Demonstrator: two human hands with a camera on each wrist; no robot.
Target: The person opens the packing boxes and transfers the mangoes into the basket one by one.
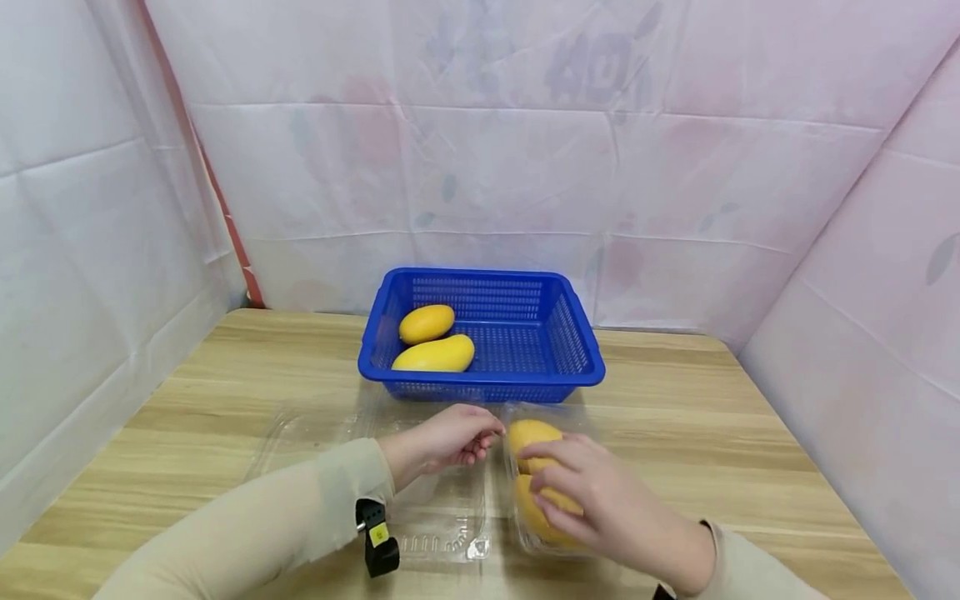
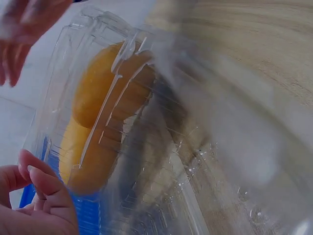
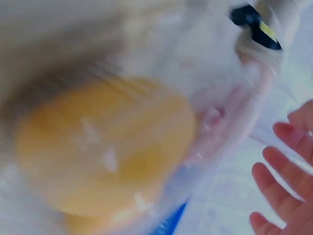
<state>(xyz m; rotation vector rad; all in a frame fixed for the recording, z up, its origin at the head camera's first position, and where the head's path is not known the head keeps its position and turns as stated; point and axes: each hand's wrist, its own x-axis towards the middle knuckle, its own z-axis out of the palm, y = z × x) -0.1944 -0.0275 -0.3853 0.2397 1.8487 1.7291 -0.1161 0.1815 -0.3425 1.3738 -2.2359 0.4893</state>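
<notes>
In the head view, a clear plastic container (image 1: 512,527) holds two yellow mangoes, a rear mango (image 1: 534,432) and a front mango (image 1: 534,517). My right hand (image 1: 611,504) hovers over its right side with fingers spread and slightly bent. The right wrist view shows those fingertips (image 3: 266,171) apart from the blurred mango (image 3: 107,147). My left hand (image 1: 453,437) is beside the container's left edge, its fingers loosely curled. In the left wrist view, the thumb and index finger are close together, with nothing visible between them. The container wall (image 2: 49,107) stands beside that hand.
A blue basket (image 1: 480,379) stands behind the container, with a small mango (image 1: 427,323) and a larger mango (image 1: 437,354) on its left side. More clear plastic packaging (image 1: 450,525) lies flat beneath my left forearm. Pale cloth walls (image 1: 525,183) enclose the wooden table (image 1: 675,400).
</notes>
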